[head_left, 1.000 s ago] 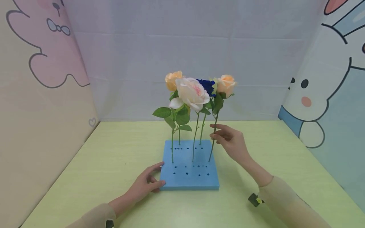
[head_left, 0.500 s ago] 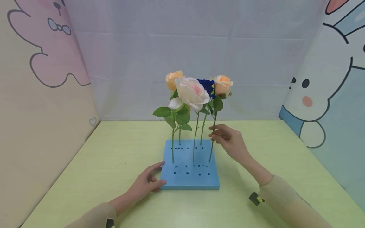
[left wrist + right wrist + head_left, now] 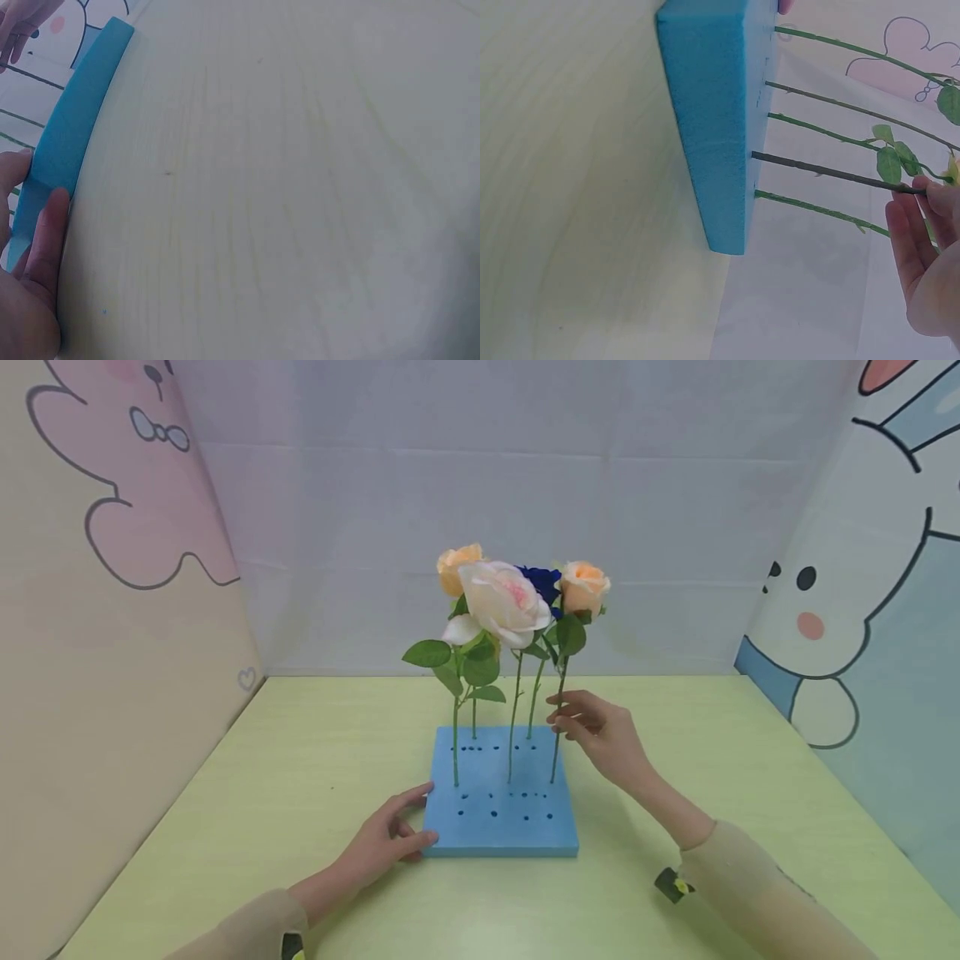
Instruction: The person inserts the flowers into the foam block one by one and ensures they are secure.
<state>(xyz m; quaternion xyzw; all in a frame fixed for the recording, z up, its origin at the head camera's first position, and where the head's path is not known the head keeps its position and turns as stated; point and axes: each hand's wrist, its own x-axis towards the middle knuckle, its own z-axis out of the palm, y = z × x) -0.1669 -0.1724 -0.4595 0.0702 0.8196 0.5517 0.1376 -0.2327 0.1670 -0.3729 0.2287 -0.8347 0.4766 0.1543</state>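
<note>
A blue foam board [image 3: 498, 842] with rows of holes lies on the table, its thick side filling the right wrist view. My right hand [image 3: 609, 742] pinches the dark stem [image 3: 832, 173] of a peach rose [image 3: 585, 589] between thumb and fingertips. The stem's lower end stands in a hole near the board's right side, leaning slightly right at the top. At the board's left edge, my left hand [image 3: 381, 842] touches with its thumb and fingers. Beside the peach rose stand a large pale pink flower [image 3: 504, 602], a dark blue flower [image 3: 542, 585] and a yellow-orange rose [image 3: 456, 570].
Several green stems [image 3: 825, 133] rise from the board, and the blooms overlap in the head view. The pale yellow-green table [image 3: 262, 793] stretches around the board. A whitish cloth wall [image 3: 360, 527] stands behind, with cartoon-printed walls at both sides.
The peach rose has tilted left, more upright, and its bloom sits closer to the blue flower. My right hand has shifted slightly left with the stem. My left hand stays at the board's edge.
</note>
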